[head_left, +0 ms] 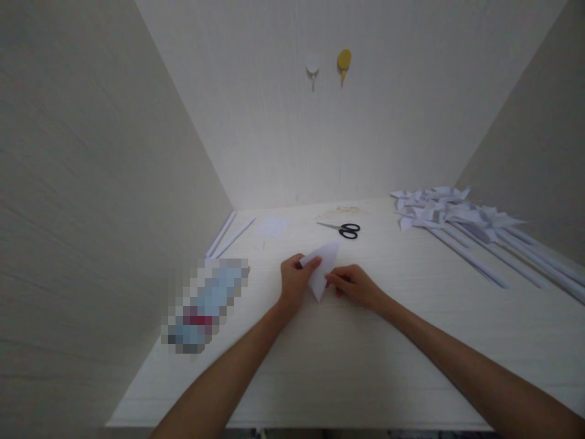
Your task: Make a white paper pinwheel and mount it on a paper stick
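Both grips pinching folded paper (pixel 325 268)

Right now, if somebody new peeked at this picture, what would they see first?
First, the two hands in the middle of the white table: the left hand and the right hand pinch a folded white paper between them. Next, the pile of white paper pinwheels on sticks at the far right, and the black-handled scissors just beyond the hands. Two round hooks, one white and one yellow, hang on the back wall.
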`<state>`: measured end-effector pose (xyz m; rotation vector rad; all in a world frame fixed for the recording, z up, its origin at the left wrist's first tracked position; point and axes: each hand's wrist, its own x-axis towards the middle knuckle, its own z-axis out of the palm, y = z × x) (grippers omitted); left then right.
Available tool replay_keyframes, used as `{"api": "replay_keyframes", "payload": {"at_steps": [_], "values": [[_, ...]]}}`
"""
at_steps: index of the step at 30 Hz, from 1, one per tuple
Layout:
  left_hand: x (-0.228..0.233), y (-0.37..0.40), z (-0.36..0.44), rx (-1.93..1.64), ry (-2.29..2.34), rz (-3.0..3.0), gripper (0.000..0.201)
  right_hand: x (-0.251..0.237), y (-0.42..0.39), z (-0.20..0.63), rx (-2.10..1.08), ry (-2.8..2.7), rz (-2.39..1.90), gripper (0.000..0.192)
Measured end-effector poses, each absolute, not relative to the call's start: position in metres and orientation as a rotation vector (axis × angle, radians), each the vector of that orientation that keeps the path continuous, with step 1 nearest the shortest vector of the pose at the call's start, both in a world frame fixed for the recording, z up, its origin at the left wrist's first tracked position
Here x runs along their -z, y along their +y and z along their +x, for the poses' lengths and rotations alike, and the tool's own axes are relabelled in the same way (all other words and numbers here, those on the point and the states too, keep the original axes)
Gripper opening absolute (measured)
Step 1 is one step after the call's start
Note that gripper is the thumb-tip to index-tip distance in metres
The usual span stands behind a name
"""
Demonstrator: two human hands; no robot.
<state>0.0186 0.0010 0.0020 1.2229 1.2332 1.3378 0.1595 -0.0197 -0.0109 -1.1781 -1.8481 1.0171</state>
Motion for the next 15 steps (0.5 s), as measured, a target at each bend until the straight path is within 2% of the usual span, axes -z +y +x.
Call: {"api": "replay_keyframes", "payload": {"at_steps": [8,15], "values": [[0.000,-0.002,0.023,-1.184,1.089,1.146,0.028,0.009,-0.020,0.159,-0.986,-1.729,-1.181,0.031],[0.007,0.006,0.021,-1.327,1.053,0.951,0.028,0.015,-0.033,0.144,-1.024,-1.884,-1.180,0.014]]}}
